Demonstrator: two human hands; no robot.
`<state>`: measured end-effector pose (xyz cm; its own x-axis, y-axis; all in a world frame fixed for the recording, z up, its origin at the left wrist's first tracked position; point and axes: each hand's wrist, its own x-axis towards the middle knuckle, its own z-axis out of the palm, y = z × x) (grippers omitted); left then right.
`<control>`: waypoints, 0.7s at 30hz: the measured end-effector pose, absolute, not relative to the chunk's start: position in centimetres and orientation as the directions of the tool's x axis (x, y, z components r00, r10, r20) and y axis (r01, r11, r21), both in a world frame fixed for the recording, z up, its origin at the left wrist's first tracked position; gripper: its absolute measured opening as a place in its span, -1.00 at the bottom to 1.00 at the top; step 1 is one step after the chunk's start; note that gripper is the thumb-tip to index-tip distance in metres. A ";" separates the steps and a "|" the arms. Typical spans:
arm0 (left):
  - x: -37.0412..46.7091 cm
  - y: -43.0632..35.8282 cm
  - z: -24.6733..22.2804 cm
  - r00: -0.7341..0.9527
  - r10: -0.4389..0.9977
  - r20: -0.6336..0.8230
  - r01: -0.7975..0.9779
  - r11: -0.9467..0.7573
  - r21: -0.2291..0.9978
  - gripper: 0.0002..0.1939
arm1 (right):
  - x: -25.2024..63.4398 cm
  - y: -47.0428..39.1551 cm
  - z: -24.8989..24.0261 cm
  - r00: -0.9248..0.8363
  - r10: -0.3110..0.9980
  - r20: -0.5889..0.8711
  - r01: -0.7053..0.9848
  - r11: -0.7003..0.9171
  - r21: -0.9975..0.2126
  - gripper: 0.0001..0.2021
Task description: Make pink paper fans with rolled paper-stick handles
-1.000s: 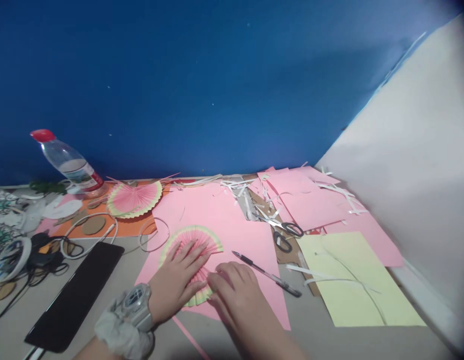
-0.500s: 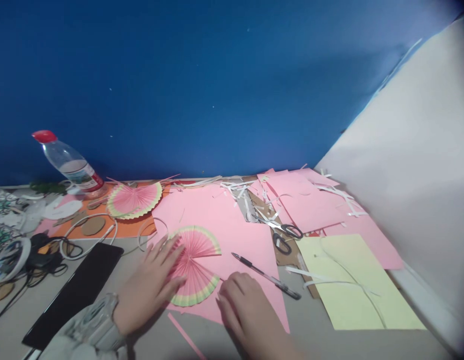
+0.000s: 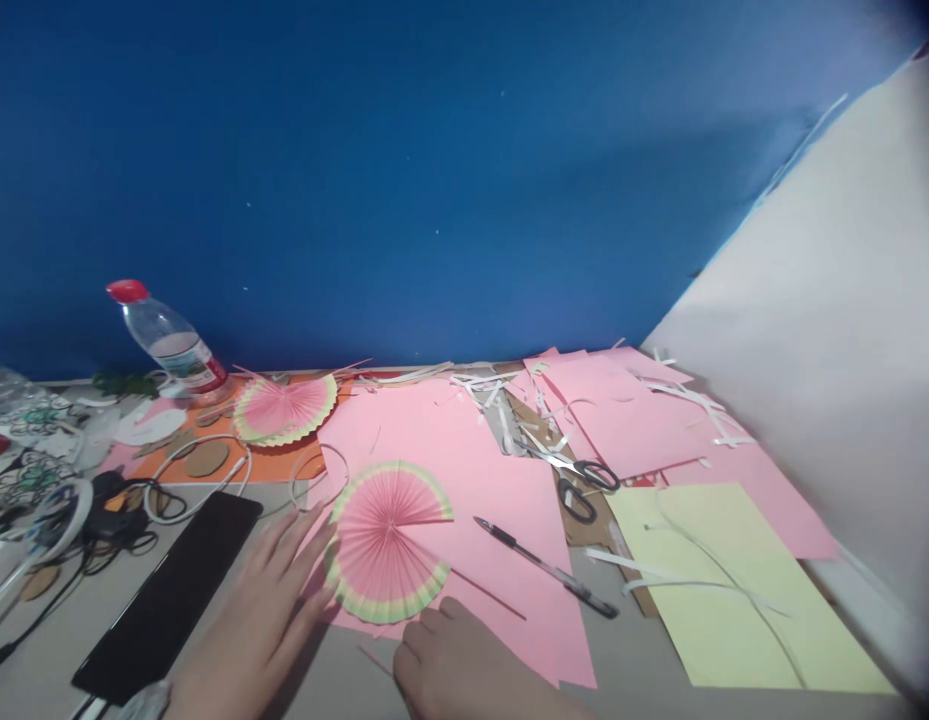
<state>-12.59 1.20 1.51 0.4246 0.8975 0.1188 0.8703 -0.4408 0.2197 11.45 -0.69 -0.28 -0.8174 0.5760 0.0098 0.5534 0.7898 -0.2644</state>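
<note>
Two hands reach in over the tabletop [image 3: 636,665] from its near edge in the head view. The left hand [image 3: 261,600] is spread open, fingertips at the left rim of a pleated paper fan [image 3: 385,575]; the right hand [image 3: 453,660] is curled just below the fan, and whether it grips anything cannot be told. The fan lies flat, toward the near edge, on a pink sheet [image 3: 498,490], its gap facing right. Beside it lies a pen [image 3: 546,567]. Toward the right edge are scissors [image 3: 569,466] and a yellow sheet [image 3: 704,640]; toward the left, a phone [image 3: 171,600]; near the far edge, a bottle [image 3: 179,355].
</note>
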 end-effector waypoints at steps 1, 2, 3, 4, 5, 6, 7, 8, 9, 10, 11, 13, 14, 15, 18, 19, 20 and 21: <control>-12.4 1.0 1.7 0.393 0.911 0.125 0.857 -0.412 0.310 -0.44 | 11.9 -0.6 0.4 -0.806 0.591 0.006 0.565 0.774 -0.286 -0.92; -12.1 0.9 2.1 0.348 0.929 0.122 0.819 -0.365 0.443 -0.50 | 12.4 -0.4 1.4 -0.787 0.617 0.003 0.586 0.749 -0.308 -0.91; -11.7 0.9 2.7 0.307 0.945 0.111 0.752 -0.312 0.580 -0.57 | 13.0 -0.2 2.6 -0.759 0.651 -0.006 0.616 0.714 -0.334 -0.89; -11.3 1.0 3.4 0.251 0.965 0.082 0.652 -0.231 0.722 -0.63 | 13.5 0.0 4.0 -0.730 0.683 -0.009 0.642 0.681 -0.352 -0.88; -10.8 1.2 4.3 0.208 0.978 0.029 0.525 -0.136 0.840 -0.64 | 14.1 0.3 5.6 -0.681 0.732 -0.015 0.682 0.627 -0.377 -0.88; -10.4 1.4 5.2 0.203 0.979 0.017 0.474 -0.114 0.873 -0.59 | 14.5 0.6 7.2 -0.637 0.768 -0.074 0.679 0.513 -0.525 -0.91; -9.9 1.7 6.2 0.203 0.979 0.017 0.439 -0.107 0.892 -0.54 | 14.9 1.0 8.8 -0.621 0.777 -0.102 0.647 0.435 -0.626 -0.93; -9.6 1.9 7.1 0.209 0.978 0.016 0.424 -0.105 0.900 -0.54 | 15.2 1.4 10.3 -0.612 0.783 -0.117 0.627 0.389 -0.675 -0.92; -9.2 2.1 8.1 0.220 0.975 0.013 0.432 -0.110 0.895 -0.60 | 15.4 1.7 11.6 -0.604 0.790 -0.103 0.616 0.381 -0.689 -0.91; -8.9 2.3 8.9 0.237 0.971 0.001 0.449 -0.110 0.887 -0.68 | 15.5 2.1 12.8 -0.609 0.788 -0.090 0.596 0.381 -0.706 -0.90; -8.5 2.5 9.7 0.250 0.968 -0.007 0.464 -0.113 0.879 -0.74 | 15.5 2.4 13.8 -0.616 0.784 -0.074 0.582 0.390 -0.714 -0.89; -7.7 2.8 11.1 0.276 0.961 0.007 0.449 -0.135 0.884 -0.79 | 15.4 2.8 15.2 -0.614 0.788 -0.033 0.559 0.406 -0.723 -0.89; -7.2 2.9 11.7 0.284 0.958 0.035 0.411 -0.155 0.898 -0.79 | 15.2 3.0 15.7 -0.615 0.788 -0.009 0.544 0.416 -0.729 -0.90; -6.7 3.0 12.4 0.291 0.954 0.071 0.363 -0.178 0.915 -0.81 | 15.1 3.2 16.1 -0.620 0.784 0.019 0.524 0.432 -0.734 -0.91; -5.5 3.7 14.4 0.294 0.931 0.218 0.233 -0.291 0.928 -0.79 | 14.8 3.6 17.0 -0.635 0.766 0.097 0.463 0.479 -0.746 -0.92; -5.2 4.1 15.2 0.290 0.918 0.271 0.210 -0.337 0.918 -0.77 | 14.7 3.8 17.3 -0.623 0.772 0.123 0.452 0.485 -0.749 -0.93; -4.9 4.4 16.0 0.283 0.905 0.317 0.198 -0.379 0.904 -0.76 | 14.7 4.0 17.5 -0.601 0.786 0.146 0.447 0.482 -0.754 -0.93; -4.6 4.8 16.8 0.278 0.891 0.358 0.193 -0.417 0.888 -0.77 | 14.6 4.1 17.7 -0.574 0.801 0.168 0.439 0.475 -0.763 -0.94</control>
<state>-4.59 4.77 16.76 0.2784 0.8913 0.3578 0.1932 -0.4169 0.8882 14.57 4.14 17.72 -0.5743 0.8012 0.1680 0.4394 0.4748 -0.7625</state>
